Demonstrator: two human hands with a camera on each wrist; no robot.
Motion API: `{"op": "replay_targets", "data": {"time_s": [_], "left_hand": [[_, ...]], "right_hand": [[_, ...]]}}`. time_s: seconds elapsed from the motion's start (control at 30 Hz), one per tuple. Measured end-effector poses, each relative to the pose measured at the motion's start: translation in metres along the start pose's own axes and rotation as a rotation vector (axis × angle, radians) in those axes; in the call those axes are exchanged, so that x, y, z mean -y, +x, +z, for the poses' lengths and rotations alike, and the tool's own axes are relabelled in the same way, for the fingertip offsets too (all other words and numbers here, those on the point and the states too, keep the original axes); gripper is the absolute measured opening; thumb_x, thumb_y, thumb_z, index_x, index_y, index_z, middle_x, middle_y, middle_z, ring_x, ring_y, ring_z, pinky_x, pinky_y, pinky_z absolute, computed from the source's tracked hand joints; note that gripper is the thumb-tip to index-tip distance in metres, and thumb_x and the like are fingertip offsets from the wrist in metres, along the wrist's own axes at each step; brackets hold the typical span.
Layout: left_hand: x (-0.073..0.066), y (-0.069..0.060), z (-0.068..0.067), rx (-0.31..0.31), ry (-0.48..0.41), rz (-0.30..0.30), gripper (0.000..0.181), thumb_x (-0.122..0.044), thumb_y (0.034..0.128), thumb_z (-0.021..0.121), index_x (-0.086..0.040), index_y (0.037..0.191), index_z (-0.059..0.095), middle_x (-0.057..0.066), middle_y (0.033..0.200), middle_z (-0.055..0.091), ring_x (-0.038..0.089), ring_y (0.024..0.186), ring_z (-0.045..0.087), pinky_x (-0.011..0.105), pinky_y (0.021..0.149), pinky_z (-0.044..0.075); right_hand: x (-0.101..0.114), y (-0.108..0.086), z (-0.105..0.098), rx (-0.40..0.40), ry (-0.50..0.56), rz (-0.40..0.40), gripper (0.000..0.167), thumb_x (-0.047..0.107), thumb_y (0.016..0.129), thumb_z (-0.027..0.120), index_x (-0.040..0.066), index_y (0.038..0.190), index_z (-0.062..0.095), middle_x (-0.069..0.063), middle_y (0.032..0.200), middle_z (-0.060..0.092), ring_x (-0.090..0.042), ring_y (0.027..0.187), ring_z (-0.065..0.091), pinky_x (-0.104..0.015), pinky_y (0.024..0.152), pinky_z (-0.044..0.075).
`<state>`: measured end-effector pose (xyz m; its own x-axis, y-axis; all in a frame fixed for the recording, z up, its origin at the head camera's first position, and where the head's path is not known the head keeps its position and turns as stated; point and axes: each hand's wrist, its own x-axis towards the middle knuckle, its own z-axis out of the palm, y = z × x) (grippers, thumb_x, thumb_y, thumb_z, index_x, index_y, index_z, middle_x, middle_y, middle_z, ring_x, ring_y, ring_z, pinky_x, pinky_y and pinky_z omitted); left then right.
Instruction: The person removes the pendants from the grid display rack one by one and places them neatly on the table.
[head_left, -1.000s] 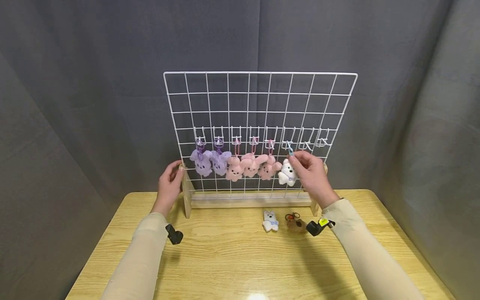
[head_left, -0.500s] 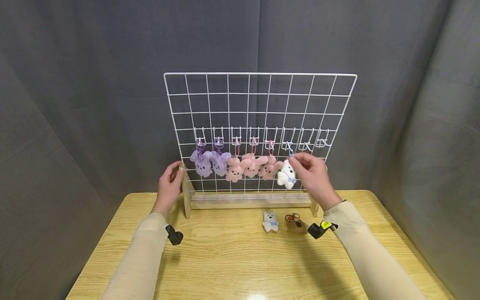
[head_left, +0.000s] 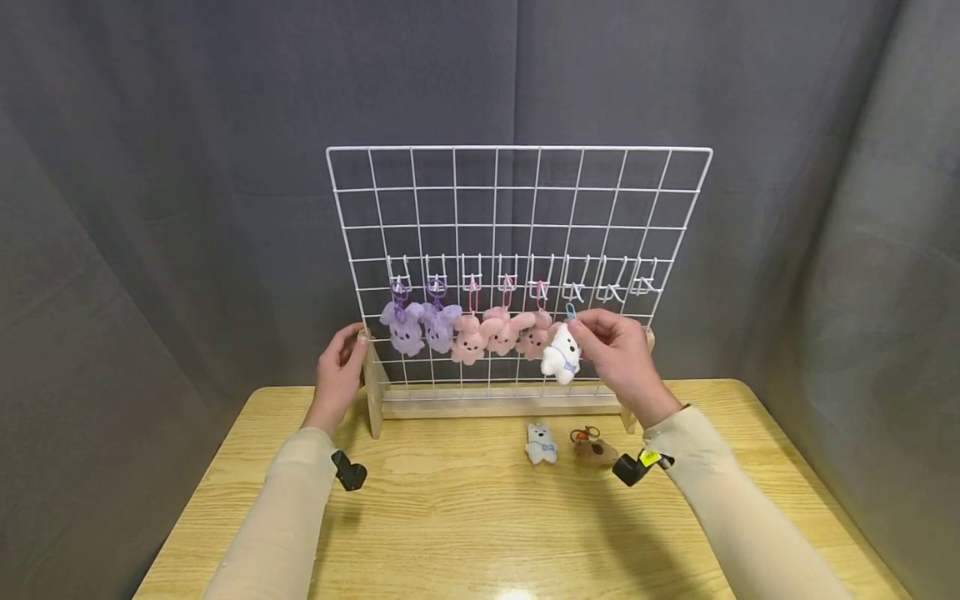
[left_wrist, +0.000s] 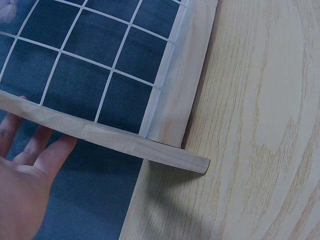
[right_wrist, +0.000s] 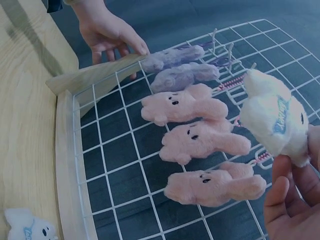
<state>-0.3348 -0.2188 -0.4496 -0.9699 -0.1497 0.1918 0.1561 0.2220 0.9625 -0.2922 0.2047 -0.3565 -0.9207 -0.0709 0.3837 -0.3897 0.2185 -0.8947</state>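
Note:
My right hand (head_left: pixel 618 354) pinches a white bear plush keychain (head_left: pixel 558 358) by its upper part, in front of the grid. Its light blue strap (head_left: pixel 571 311) sticks up just below a bare white hook (head_left: pixel 573 292), apart from it. In the right wrist view the plush (right_wrist: pixel 272 115) shows a blue scarf, with my thumb and fingers at its head. At the far left my left hand (head_left: pixel 339 375) holds the wooden side post (left_wrist: pixel 100 132) of the white wire grid rack (head_left: pixel 517 187); some of its fingers go behind the post.
Two purple plush keychains (head_left: pixel 406 331) and three pink ones (head_left: pixel 502 332) hang on hooks to the left. Two more bare hooks (head_left: pixel 611 292) are at the right. On the wooden table (head_left: pixel 450 508) lie another white bear plush (head_left: pixel 541 444) and a brown plush keychain (head_left: pixel 595 451).
The blue strap has come off its hook, and my right hand has moved slightly left and down with the white plush. My left hand has stayed at the post.

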Motion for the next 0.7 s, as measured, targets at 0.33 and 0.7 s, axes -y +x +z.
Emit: {"op": "replay_targets", "data": {"time_s": [0.33, 0.7], "left_hand": [[-0.006, -0.002, -0.001, 0.016, -0.016, -0.004, 0.049, -0.039, 0.1118, 0.051, -0.020, 0.157, 0.047, 0.015, 0.148, 0.060, 0.025, 0.117, 0.059, 0.029, 0.079, 0.057], [0.000, 0.003, -0.002, 0.023, -0.009, -0.044, 0.047, -0.032, 0.1136, 0.047, -0.021, 0.159, 0.044, 0.016, 0.155, 0.054, 0.032, 0.130, 0.055, 0.047, 0.095, 0.056]], "right_hand": [[-0.002, -0.004, 0.013, 0.083, -0.078, -0.046, 0.020, 0.016, 0.105, 0.067, -0.001, 0.107, 0.077, -0.002, 0.082, 0.071, -0.012, 0.067, 0.055, -0.023, 0.059, 0.047], [-0.014, -0.014, 0.039, 0.186, -0.064, -0.036, 0.015, 0.015, 0.103, 0.070, 0.003, 0.104, 0.078, -0.005, 0.086, 0.070, -0.010, 0.073, 0.058, -0.022, 0.067, 0.050]]}}
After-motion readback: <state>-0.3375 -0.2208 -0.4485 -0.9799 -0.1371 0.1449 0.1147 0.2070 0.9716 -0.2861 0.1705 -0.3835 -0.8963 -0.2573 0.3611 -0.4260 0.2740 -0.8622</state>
